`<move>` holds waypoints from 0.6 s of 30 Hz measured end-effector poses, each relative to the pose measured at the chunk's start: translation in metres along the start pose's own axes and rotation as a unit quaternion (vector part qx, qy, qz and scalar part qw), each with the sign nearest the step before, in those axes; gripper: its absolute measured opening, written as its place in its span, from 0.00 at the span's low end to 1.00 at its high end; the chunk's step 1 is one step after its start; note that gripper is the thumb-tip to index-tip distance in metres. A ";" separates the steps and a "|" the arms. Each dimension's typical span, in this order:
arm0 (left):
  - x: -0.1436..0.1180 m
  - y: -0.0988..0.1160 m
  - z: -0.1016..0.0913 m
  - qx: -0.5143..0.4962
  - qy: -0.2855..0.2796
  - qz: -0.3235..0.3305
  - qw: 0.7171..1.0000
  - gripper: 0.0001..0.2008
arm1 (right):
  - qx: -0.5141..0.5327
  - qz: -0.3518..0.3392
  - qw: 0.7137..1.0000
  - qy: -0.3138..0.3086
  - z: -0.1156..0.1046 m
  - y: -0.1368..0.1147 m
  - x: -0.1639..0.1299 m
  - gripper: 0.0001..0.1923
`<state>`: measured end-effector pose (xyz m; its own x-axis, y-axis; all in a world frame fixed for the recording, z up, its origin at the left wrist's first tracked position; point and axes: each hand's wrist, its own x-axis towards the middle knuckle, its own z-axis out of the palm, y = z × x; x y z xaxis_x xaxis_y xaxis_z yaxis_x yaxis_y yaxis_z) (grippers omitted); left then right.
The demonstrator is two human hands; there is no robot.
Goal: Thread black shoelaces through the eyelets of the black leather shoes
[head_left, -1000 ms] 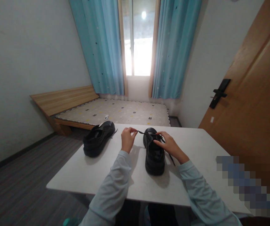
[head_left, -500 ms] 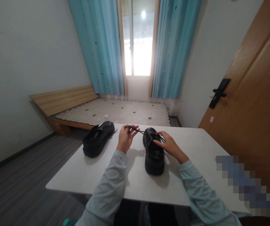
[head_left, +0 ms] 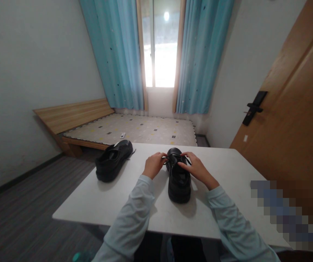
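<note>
Both grips pinched black shoelace (head_left: 176,157) at top of black shoe (head_left: 179,178): left hand (head_left: 153,165) on left side, right hand (head_left: 196,168) on right. Shoe stood mid-desk (head_left: 227,174), toe away. Second black shoe (head_left: 114,160) lay apart, far left. Bed (head_left: 134,129) beyond.

This is a bedroom in a home, plainly furnished. A low wooden bed frame (head_left: 71,118) stands against the left wall, carrying a thin patterned mattress (head_left: 140,129) with no bedding. Behind it a narrow window (head_left: 159,47) lets in bright daylight between two long turquoise curtains (head_left: 118,54) dotted with small dark marks. The walls (head_left: 30,72) are bare and pale, and the floor (head_left: 22,214) is grey wood-look planking with a dark skirting board. On the right is a brown wooden door (head_left: 295,120) with a black lever handle (head_left: 253,108). A white desk (head_left: 227,171) stands in the foreground with a pair of black shoes (head_left: 114,160) on it.
</note>
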<state>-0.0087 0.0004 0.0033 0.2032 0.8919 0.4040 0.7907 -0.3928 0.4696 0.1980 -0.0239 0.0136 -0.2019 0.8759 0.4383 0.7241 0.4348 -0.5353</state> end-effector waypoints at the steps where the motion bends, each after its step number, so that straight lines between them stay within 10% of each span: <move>1: -0.001 -0.001 0.000 0.028 -0.005 0.000 1.000 0.06 | 0.000 0.001 1.000 0.000 0.000 0.000 0.000 0.18; 12: 0.008 -0.002 -0.001 -0.139 0.097 -0.041 0.985 0.07 | 0.004 -0.008 1.000 0.000 0.000 0.004 -0.002 0.18; 18: 0.009 -0.001 0.000 -0.364 0.094 -0.092 0.922 0.12 | 0.012 0.003 1.000 -0.006 0.000 0.008 -0.003 0.20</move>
<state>-0.0077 0.0091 0.0065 -0.0525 0.9307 0.3620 0.1900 -0.3465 0.9186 0.2044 -0.0228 0.0082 -0.2058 0.8805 0.4271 0.7095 0.4348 -0.5546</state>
